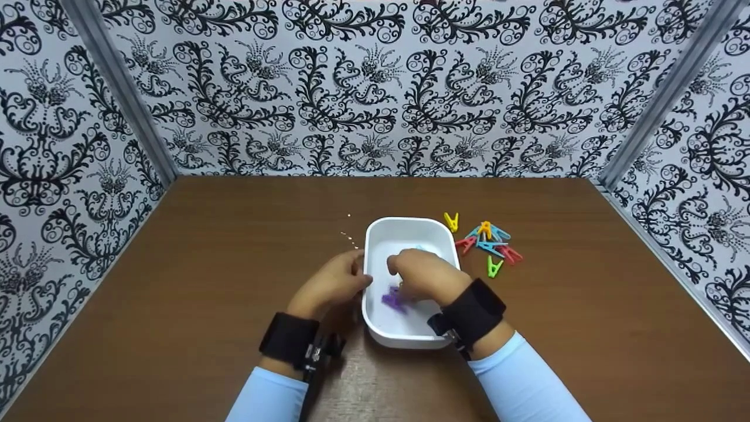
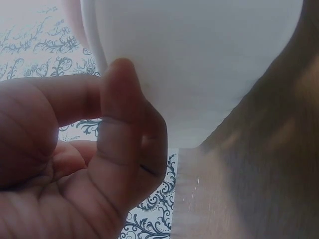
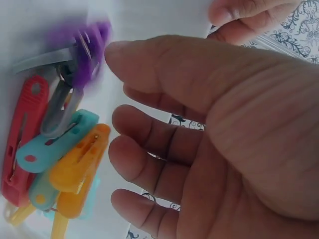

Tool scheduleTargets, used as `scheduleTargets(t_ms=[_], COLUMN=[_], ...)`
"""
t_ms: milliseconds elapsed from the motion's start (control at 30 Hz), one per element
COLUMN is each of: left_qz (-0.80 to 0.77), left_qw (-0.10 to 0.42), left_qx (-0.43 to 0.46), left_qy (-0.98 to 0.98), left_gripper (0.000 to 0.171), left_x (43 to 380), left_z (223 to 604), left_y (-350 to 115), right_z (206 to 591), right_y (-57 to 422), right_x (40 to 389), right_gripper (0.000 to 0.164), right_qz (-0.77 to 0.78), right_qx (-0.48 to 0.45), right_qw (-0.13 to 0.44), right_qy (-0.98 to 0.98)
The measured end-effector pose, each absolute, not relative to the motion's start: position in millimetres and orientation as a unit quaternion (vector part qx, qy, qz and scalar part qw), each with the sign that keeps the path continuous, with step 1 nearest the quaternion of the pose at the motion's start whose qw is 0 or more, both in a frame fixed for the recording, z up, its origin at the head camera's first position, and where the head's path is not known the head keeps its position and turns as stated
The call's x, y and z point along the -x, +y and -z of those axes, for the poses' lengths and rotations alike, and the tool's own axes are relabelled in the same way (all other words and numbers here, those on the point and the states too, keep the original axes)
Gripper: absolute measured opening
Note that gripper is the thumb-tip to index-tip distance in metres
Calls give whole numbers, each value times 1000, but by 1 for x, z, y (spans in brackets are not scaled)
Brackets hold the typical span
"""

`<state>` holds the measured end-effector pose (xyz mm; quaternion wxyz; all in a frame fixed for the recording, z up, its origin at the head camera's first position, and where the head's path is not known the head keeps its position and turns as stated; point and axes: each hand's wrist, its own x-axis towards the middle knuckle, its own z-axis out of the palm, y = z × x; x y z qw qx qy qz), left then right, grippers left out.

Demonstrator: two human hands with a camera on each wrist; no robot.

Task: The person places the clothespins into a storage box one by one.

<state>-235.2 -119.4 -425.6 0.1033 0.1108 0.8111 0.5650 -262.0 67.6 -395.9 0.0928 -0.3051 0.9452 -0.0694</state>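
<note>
My left hand holds the left side of a white plastic tub, thumb at the rim. In the left wrist view its curled fingers lie against the tub's outer wall. Over the inside of the tub is my right hand, its fingers loosely bent and apart in the right wrist view. Just off its thumb tip shows a motion-blurred purple clothespin. Below it in the tub lie a red clothespin, a teal clothespin, an orange clothespin and a grey one.
To the right of the tub, several clothespins lie on the brown table: a loose pile with a blue clothespin, a yellow clothespin behind and a green clothespin in front. Patterned walls enclose the table's back and sides.
</note>
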Motion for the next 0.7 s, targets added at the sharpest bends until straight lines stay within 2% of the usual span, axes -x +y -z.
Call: scheduleTargets(t_ms=[200, 433, 700], left_qz=[-572, -566, -560], left_qw=[102, 99, 103], left_qx=[-115, -120, -102], left_qy=[806, 809, 816], left_gripper=[45, 43, 41], left_x=[234, 235, 236], left_z=[426, 426, 426], left_y=[-120, -119, -118], right_z=[387, 369, 343], right_y=[68, 76, 108], right_x=[263, 263, 262], right_gripper=[32, 35, 35], right_qz=[83, 99, 152], right_qx=[316, 356, 346], right_qw=[91, 45, 0], right_qy=[941, 928, 926])
